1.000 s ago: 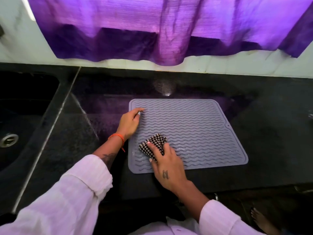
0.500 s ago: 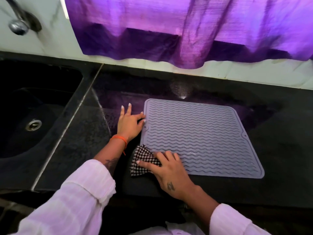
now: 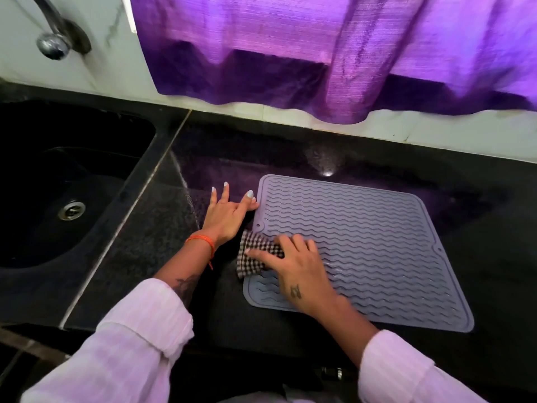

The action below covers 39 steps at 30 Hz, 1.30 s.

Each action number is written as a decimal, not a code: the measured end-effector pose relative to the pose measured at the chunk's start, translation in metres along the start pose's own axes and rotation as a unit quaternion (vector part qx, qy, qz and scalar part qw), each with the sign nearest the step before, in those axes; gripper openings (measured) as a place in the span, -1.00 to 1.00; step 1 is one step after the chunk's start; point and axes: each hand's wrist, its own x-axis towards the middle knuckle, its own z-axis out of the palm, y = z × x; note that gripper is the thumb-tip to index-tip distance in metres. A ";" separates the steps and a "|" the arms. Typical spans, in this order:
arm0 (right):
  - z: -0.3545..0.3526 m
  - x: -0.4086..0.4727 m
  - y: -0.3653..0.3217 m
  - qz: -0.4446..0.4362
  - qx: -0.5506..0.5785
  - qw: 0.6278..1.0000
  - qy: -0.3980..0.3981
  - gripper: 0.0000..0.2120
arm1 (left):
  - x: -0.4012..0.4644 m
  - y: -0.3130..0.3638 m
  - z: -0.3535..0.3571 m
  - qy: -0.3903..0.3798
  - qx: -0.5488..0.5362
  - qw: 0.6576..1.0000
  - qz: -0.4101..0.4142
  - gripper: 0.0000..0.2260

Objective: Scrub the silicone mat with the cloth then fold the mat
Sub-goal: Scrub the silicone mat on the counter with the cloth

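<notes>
A grey silicone mat (image 3: 369, 242) with wavy ridges lies flat on the black counter. My right hand (image 3: 296, 269) presses a black-and-white checked cloth (image 3: 255, 254) onto the mat's left edge, near its front left corner; part of the cloth hangs over onto the counter. My left hand (image 3: 226, 213) lies flat on the counter beside the mat, fingers spread, its thumb touching the mat's left rim. An orange thread circles the left wrist.
A black sink (image 3: 58, 181) with a metal drain (image 3: 71, 210) is set into the counter at the left. A tap (image 3: 52, 39) hangs above it. A purple curtain (image 3: 319, 48) hangs over the back wall. The counter's front edge runs below my arms.
My right hand slid the cloth from the mat's front left area to its left edge. My left hand moved off the mat onto the counter beside it. The camera view shifted left.
</notes>
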 end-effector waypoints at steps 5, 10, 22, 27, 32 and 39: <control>0.002 0.019 0.004 0.001 0.015 0.999 -0.033 -0.41 | -0.005 0.009 -0.002 0.014 -0.005 1.000 0.003 -0.46; 0.007 0.036 0.016 0.026 -0.022 0.999 0.001 -0.31 | -0.004 0.008 -0.002 0.029 -0.047 0.998 -0.014 -0.45; 0.000 0.052 0.039 0.073 0.143 0.985 -0.065 -0.48 | -0.003 0.004 0.004 0.056 0.003 0.998 -0.017 -0.44; -0.016 0.047 0.062 0.352 0.637 0.673 0.134 -0.64 | -0.004 0.005 0.005 0.052 0.009 0.998 -0.015 -0.47; -0.027 0.028 0.076 0.391 0.849 0.356 0.007 -0.65 | -0.003 0.002 0.005 0.059 0.030 0.998 -0.008 -0.56; -0.028 0.032 0.058 0.375 0.738 0.554 -0.083 -0.82 | 0.002 -0.001 0.001 0.063 0.063 0.996 0.020 -0.70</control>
